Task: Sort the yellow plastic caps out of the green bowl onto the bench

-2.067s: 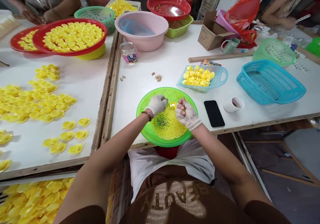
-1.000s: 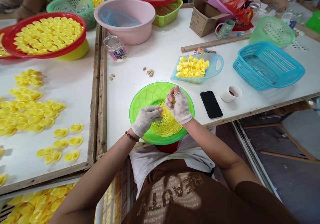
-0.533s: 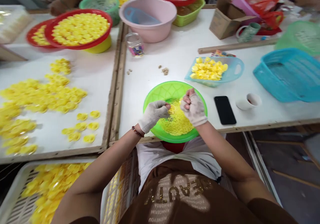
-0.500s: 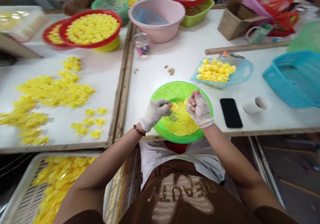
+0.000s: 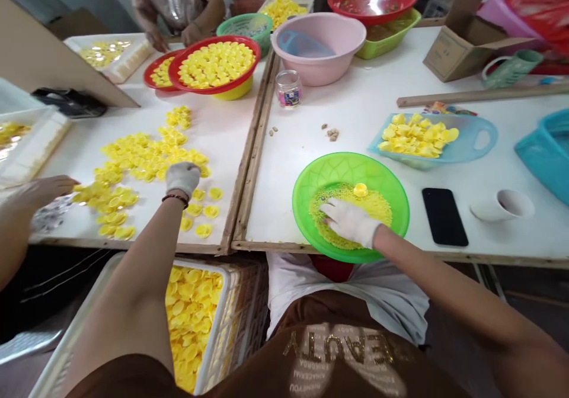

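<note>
My left hand (image 5: pixel 182 178), in a white fingerless glove, is at the edge of the loose yellow petal-like cups (image 5: pixel 144 155) on the left table. Its fingers look curled; anything in them is hidden. My right hand (image 5: pixel 349 221), gloved alike, reaches into a bright green plastic basin (image 5: pixel 306 176). Its fingers are stretched down, slightly apart, touching small yellow beads (image 5: pixel 377 208) beside a few clear or grey ones. One yellow cup-shaped piece (image 5: pixel 360 190) rests on the beads just beyond this hand.
A blue scoop tray (image 5: pixel 466 134) holds yellow petals, near a black phone (image 5: pixel 445 217) and white cup (image 5: pixel 502 205). Pink basin (image 5: pixel 317 60) and clear jar (image 5: pixel 288 90) stand behind. Another person's hand (image 5: pixel 53 186) touches the yellow cups at left; another person sits at the back.
My left hand has moved from the green basin to the yellow cups on the left table. My right hand has lowered into the beads. The view has swung left.
</note>
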